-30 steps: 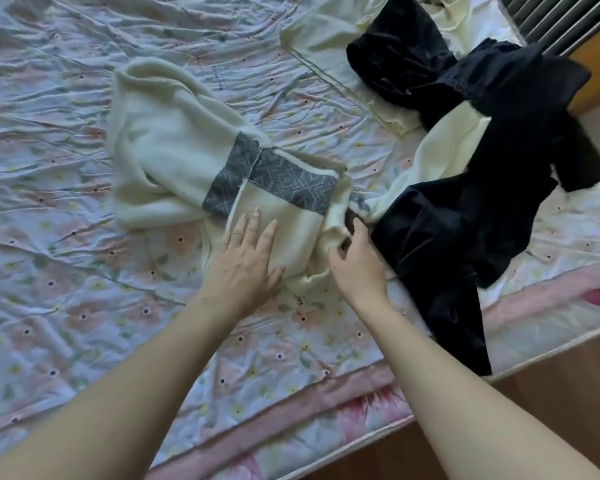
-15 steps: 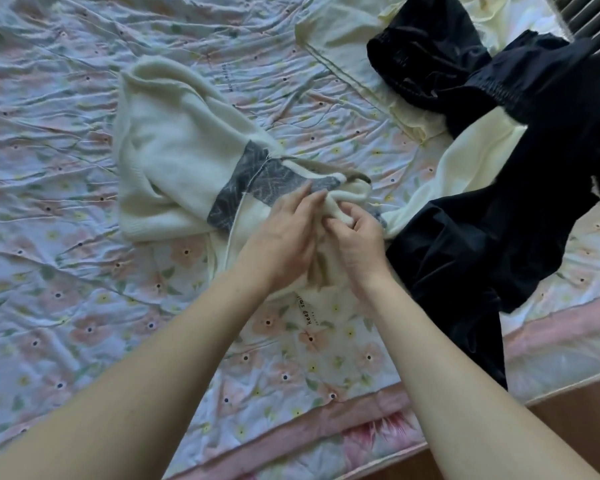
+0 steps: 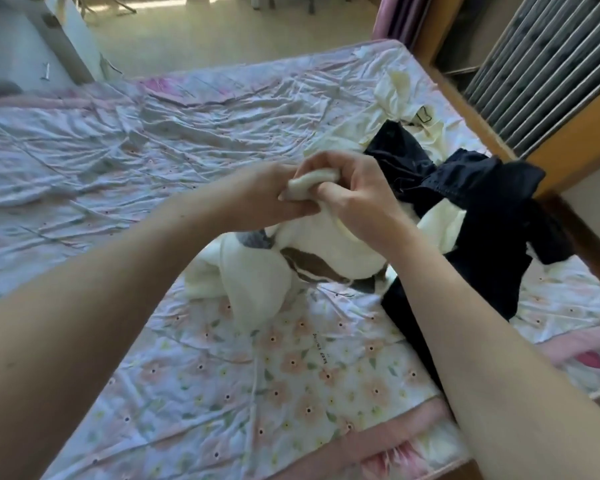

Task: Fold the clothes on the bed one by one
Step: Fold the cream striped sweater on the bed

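A cream knit sweater (image 3: 257, 271) with grey and brown patches hangs bunched above the bed (image 3: 291, 375), its lower part still resting on the floral sheet. My left hand (image 3: 270, 195) and my right hand (image 3: 354, 195) are pressed together at the top of it, both gripping a wad of its cream fabric. To the right lies a heap of dark navy garments (image 3: 482, 216) mixed with a pale yellow garment (image 3: 440, 226). Another pale yellow piece (image 3: 402, 95) lies at the far right of the bed.
The wrinkled floral sheet spreads wide to the left and front. A wooden bed frame (image 3: 568, 133) and a slatted panel (image 3: 551, 64) stand at the right. Bare floor (image 3: 222, 29) lies beyond the far edge of the bed.
Both hands have lifted the sweater off the sheet, gripping its bunched fabric. The camera has tilted up, so the far end of the bed and the room now show.
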